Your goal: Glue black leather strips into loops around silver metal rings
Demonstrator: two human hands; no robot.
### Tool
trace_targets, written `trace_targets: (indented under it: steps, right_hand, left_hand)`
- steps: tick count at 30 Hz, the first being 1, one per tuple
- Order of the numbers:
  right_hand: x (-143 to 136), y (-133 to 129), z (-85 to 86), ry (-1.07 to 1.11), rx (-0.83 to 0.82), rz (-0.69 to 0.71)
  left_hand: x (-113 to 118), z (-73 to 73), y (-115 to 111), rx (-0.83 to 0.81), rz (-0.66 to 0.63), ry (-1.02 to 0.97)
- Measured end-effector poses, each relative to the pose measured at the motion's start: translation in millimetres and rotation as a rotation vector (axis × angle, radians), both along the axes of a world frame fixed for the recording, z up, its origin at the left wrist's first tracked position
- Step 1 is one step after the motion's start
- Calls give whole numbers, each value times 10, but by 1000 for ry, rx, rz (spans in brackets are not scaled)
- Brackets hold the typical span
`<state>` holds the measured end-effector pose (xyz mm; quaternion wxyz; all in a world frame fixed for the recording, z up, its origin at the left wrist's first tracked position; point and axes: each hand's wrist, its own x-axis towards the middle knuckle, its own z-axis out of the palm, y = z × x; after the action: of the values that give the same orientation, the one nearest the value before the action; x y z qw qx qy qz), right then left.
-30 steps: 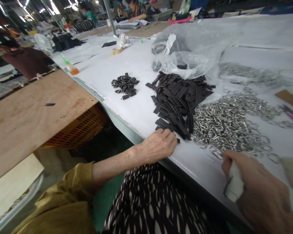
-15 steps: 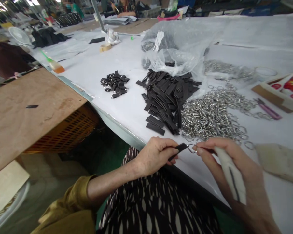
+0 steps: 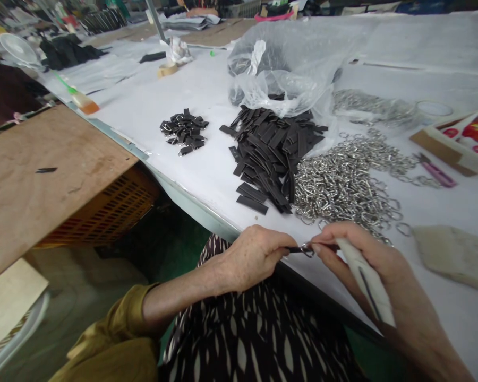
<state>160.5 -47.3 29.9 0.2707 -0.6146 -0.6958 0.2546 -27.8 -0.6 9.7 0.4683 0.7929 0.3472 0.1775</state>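
Observation:
My left hand (image 3: 258, 257) is closed in a pinch on a short black strip (image 3: 293, 249), seen nearly edge-on. A silvery metal ring (image 3: 307, 250) sits at the strip's right end. The fingertips of my right hand (image 3: 366, 265) meet that ring's right side. A tool with a white, wrapped-looking handle (image 3: 366, 281) lies in my right hand between thumb and index finger; its working end is hidden. Beyond my hands lie a heap of black strips (image 3: 266, 154) and a pile of metal rings (image 3: 338, 185). To their left is a small pile of strips fitted with rings (image 3: 185, 131).
A clear plastic bag (image 3: 295, 63) lies behind the strips. At right are pink-handled snippers (image 3: 438, 172), an open carton (image 3: 446, 151) and a beige slab (image 3: 454, 254). A bottle with orange liquid (image 3: 83, 102) stands near the table's left edge, above a wooden board (image 3: 35, 201).
The strip has turned from showing its flat face to nearly edge-on, and the ring has tilted. My right fingertips have come closer to my left hand. The view has shifted slightly.

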Motion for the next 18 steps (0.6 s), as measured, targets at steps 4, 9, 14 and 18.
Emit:
trace_targets:
  steps: [4,9,14,18]
  right_hand:
    - [24,11,-39,4,-59,35]
    - [38,29,-31,-5,-15,51]
    - [12,-45,-18,-82,193,-90]
    - [-60,-141,-123,-136,352,-19]
  left_hand:
    - [-20,-3,14,-2,-56,-11]
    - [24,-27,-38,-241,56,-135]
    - [98,-135,-90,-827,324,-473]
    - [118,-188,-95,-1081,402,-675]
